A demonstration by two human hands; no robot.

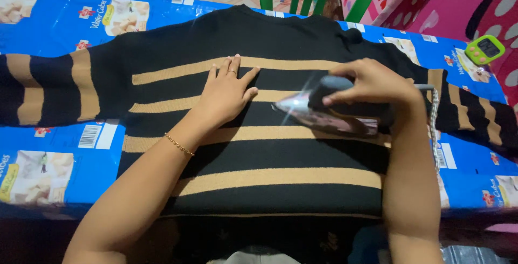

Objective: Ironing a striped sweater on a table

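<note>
right hand (372, 83) around iron (329, 114) handle

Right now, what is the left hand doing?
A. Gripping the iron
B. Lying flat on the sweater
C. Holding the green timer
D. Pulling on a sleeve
B: the left hand lies open, fingers spread, on the striped sweater, while the right hand grips the iron.

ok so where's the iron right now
In the head view the iron sits right of centre on the striped sweater, gripped by the right hand, its tip pointing toward the left hand pressed flat on the sweater.
</note>
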